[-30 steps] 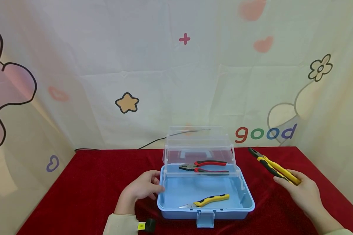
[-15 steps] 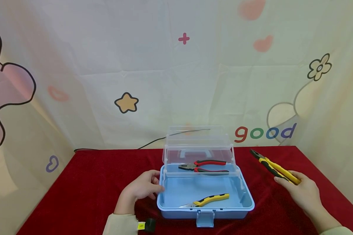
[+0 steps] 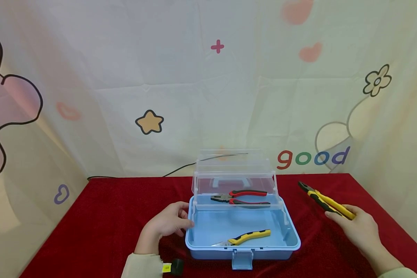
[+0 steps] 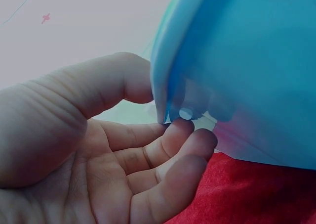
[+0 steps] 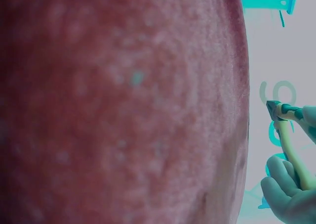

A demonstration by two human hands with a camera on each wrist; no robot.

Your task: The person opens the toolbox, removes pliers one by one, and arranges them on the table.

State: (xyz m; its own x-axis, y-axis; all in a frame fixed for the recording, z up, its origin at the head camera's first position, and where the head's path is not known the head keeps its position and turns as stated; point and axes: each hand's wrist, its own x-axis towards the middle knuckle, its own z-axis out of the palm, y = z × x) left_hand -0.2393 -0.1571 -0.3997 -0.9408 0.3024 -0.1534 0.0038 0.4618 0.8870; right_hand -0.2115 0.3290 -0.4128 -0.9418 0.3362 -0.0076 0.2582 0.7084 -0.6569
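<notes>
A blue toolbox (image 3: pixel 243 253) stands on the red cloth, its clear lid raised. My left hand (image 3: pixel 168 222) grips its left rim, thumb over the edge; in the left wrist view the thumb of the left hand (image 4: pixel 98 130) meets the blue wall (image 4: pixel 256 61). Yellow-black pliers (image 3: pixel 328 201) are held by the handles in my right hand (image 3: pixel 361 229), right of the box, jaws pointing up and left. The right wrist view shows the pliers (image 5: pixel 291 150) and right hand (image 5: pixel 291 199) at its edge. Inside the box lies a yellow-handled tool (image 3: pixel 251 235).
Red-handled pliers (image 3: pixel 248 193) rest in the clear tray at the back of the box. A latch (image 3: pixel 242 259) hangs at the box's front. Behind the red cloth (image 3: pixel 100 224) hangs a printed curtain (image 3: pixel 180 96), with a dark cord near its bottom. A black wristband with a yellow label is on the left sleeve.
The pliers in my right hand have tipped lower, their jaws shifting slightly down and right. My left hand and the toolbox have stayed in place.
</notes>
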